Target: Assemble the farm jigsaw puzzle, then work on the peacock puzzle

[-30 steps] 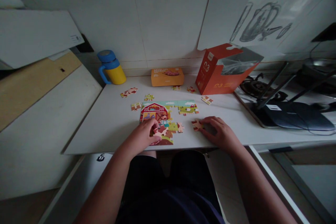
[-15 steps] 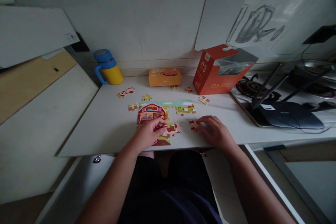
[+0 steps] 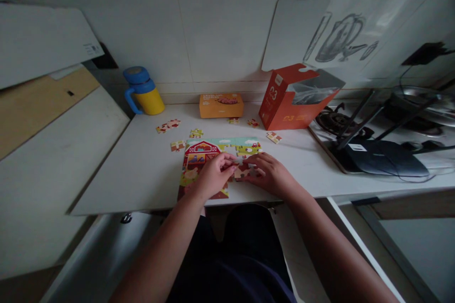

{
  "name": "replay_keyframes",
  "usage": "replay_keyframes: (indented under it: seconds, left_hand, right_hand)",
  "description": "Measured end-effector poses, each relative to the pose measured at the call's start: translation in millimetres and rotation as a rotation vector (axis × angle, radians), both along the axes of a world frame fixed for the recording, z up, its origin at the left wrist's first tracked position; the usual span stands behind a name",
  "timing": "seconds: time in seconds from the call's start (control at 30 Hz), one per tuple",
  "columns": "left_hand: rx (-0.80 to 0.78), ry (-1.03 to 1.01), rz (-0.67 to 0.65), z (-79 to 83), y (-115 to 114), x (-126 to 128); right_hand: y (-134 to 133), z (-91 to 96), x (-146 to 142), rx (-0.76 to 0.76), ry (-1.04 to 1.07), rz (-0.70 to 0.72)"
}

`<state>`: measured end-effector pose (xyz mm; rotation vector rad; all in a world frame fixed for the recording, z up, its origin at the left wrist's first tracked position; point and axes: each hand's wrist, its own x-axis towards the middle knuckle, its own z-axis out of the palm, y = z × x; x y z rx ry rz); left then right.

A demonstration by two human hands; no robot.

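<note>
A partly built farm jigsaw [image 3: 201, 156] with a red barn lies on the white table [image 3: 149, 170] in front of me. My left hand [image 3: 213, 177] rests on the puzzle's right part, fingers curled against its edge. My right hand [image 3: 272, 175] has come up beside it and presses a brown-and-cream loose piece [image 3: 242, 172] against the puzzle, fingertips pinched on it. Both hands nearly touch over that piece.
Loose pieces [image 3: 168, 126] lie scattered behind the puzzle. Along the wall stand a yellow mug with a blue lid [image 3: 144, 92], a small orange box [image 3: 221, 104] and an open orange carton [image 3: 295, 99]. A gas hob with a dark device [image 3: 386, 157] is on the right.
My right hand slid the loose piece left across the table to the puzzle's edge. My left hand shifted slightly right to meet it. The view tilted a little.
</note>
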<state>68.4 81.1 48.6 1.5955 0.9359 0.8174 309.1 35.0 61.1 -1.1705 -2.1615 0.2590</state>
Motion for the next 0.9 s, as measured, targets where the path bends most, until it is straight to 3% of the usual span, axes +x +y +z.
replay_keyframes:
  seconds: [0.13,0.27,0.43,0.9]
  left_hand:
    - [0.391,0.246,0.201,-2.0,0,-3]
    - [0.665,0.391,0.161,-5.9,-5,-4]
    - [0.691,0.472,0.034,-4.9,-8,1]
    - [0.702,0.533,-0.066,-5.2,-10,0]
  right_hand:
    - [13,-6.7,5,-0.023,-0.069,-0.073]
    - [17,-17.2,9,-0.055,-0.100,-0.123]
    - [17,-23.5,12,-0.060,-0.061,-0.139]
    - [18,-27.6,11,-0.045,-0.088,-0.167]
